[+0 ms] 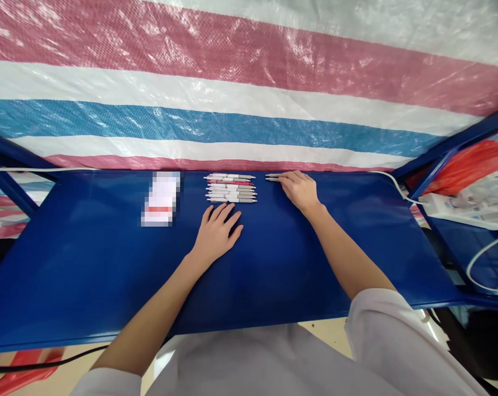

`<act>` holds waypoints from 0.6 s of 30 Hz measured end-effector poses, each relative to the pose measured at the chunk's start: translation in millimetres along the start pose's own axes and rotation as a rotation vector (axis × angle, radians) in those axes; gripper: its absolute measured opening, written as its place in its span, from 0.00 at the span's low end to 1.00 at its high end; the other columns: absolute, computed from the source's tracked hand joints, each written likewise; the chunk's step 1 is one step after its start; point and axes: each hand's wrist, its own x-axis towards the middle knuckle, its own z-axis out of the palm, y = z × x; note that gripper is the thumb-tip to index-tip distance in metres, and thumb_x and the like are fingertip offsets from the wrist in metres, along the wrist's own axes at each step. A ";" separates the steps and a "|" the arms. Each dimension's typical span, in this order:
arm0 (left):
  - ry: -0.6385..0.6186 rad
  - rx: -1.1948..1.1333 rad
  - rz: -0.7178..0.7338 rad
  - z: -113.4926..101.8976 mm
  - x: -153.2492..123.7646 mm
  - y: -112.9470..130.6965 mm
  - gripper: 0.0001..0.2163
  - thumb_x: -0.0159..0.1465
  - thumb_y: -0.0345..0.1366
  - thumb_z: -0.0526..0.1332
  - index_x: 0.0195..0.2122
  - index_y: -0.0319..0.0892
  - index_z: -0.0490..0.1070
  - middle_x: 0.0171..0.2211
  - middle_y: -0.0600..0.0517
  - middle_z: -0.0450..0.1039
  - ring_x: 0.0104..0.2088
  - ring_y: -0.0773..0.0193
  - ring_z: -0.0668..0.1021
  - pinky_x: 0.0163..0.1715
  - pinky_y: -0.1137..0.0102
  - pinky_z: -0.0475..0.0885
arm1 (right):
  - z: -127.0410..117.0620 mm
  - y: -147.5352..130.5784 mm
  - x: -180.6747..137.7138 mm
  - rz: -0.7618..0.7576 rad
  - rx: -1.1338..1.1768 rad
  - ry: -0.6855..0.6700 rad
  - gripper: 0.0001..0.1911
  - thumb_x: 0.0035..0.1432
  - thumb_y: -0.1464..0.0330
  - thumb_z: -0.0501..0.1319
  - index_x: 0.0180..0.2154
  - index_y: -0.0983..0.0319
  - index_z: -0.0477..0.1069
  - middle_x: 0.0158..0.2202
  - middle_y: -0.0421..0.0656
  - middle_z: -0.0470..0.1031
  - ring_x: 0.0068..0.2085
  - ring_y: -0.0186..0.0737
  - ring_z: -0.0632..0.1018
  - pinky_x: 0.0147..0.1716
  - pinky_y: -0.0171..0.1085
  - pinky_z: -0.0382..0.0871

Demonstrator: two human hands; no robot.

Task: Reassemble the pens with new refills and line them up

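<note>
Head view, sole view: blue bench (109, 264), its back edge against a striped sheet (249, 129) in red, white and blue. Red plastic bag (471, 165), one, beyond the bench's right edge, clear plastic against it; contents cannot be told. White power strip (447, 206), just in front of the bag, with a white cable (391, 179) running from it to the bench's back right corner. Row of pens (231, 192), white barrels with grey ends, one red pen (243, 183) among them, laid side by side near the middle of the back edge, lengths parallel to that edge. White item with a red band (160, 198), one, pixelated, identity cannot be told, left of the row, reaching up to the back edge. Left hand (214, 236): palm down, fingers spread wide, holding nothing, fingertips just beside the front of the row; whether the palm bears on the bench cannot be told. Right hand (302, 191): narrow, fingers drawn together and closed on two grey pens (273, 179) close to the back edge, right of the row and apart from it, their left ends projecting past the fingertips.
</note>
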 end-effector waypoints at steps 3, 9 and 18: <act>-0.001 -0.011 -0.008 2.0 -0.6 -0.5 0.16 0.69 0.40 0.55 0.53 0.43 0.75 0.58 0.42 0.71 0.59 0.47 0.71 0.62 0.50 0.60 | -1.1 -0.3 0.4 0.005 0.035 -0.019 0.14 0.67 0.72 0.54 0.43 0.58 0.79 0.46 0.43 0.82 0.44 0.41 0.77 0.37 0.39 0.65; 0.002 -0.020 -0.012 3.0 -0.9 -0.4 0.16 0.69 0.41 0.55 0.53 0.43 0.74 0.58 0.42 0.71 0.60 0.47 0.71 0.62 0.50 0.59 | -3.2 0.2 -1.1 -0.001 0.039 -0.020 0.15 0.67 0.72 0.53 0.45 0.57 0.78 0.46 0.42 0.81 0.45 0.42 0.77 0.37 0.39 0.66; -0.004 -0.062 -0.044 4.5 -1.7 1.2 0.16 0.68 0.41 0.56 0.54 0.44 0.74 0.59 0.42 0.70 0.61 0.47 0.70 0.63 0.49 0.57 | -13.5 -4.5 -0.4 0.033 0.094 -0.065 0.16 0.66 0.73 0.52 0.47 0.57 0.77 0.49 0.44 0.80 0.47 0.43 0.77 0.40 0.39 0.68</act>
